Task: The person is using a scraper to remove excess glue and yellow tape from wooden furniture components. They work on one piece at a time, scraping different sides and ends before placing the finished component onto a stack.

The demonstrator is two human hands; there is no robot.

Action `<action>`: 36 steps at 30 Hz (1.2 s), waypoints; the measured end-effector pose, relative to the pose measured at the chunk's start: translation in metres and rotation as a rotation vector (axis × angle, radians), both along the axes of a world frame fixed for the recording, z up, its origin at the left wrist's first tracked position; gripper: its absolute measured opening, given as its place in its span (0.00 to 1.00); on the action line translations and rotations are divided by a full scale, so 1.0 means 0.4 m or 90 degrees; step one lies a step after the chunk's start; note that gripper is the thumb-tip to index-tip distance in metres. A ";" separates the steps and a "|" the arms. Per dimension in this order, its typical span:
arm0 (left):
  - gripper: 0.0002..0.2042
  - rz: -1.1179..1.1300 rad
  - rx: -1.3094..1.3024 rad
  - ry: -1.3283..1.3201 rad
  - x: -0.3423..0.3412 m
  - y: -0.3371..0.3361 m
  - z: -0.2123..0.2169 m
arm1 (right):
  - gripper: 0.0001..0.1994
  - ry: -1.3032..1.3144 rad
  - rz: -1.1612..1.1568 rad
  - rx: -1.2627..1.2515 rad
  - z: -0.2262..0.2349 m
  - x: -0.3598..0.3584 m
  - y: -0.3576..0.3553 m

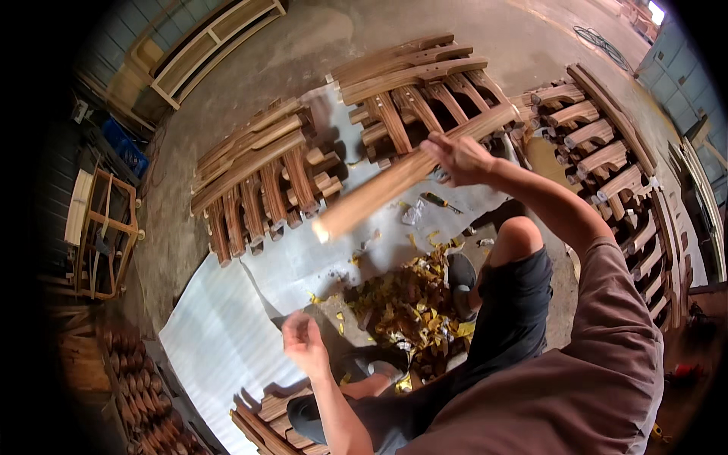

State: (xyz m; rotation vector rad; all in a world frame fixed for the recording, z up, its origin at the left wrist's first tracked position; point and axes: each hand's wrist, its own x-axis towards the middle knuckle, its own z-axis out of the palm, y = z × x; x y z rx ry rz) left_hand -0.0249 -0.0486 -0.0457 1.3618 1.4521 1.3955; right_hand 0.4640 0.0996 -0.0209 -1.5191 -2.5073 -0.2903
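Our right hand (pixel 459 158) grips a curved wooden chair part (pixel 402 176) at one o'clock; our left hand (pixel 303 341) hangs loosely curled, empty, at seven.

A woodworking shop here: stacks of curved wooden parts (pixel 258 174) on the concrete floor (pixel 303 45), shavings (pixel 402 303), unfinished frames (pixel 212 45) leaning around.

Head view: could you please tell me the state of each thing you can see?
Right hand: shut on a long wooden piece, raised and tilted.
Left hand: loosely curled, holding nothing.
Wooden parts: stacked crosswise on the floor.
Yellow scraps: heaped loose.
Screwdriver: lying flat.
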 end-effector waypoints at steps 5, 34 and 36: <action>0.12 -0.066 -0.086 0.049 0.031 0.002 -0.028 | 0.48 0.029 -0.189 -0.101 0.014 0.171 0.158; 0.13 -0.006 -0.140 0.176 -0.040 0.010 0.001 | 0.17 0.097 -0.198 -0.037 -0.118 0.099 0.354; 0.11 -0.016 -0.012 0.204 -0.028 0.049 0.086 | 0.17 0.016 -0.109 -0.140 -0.143 0.082 0.248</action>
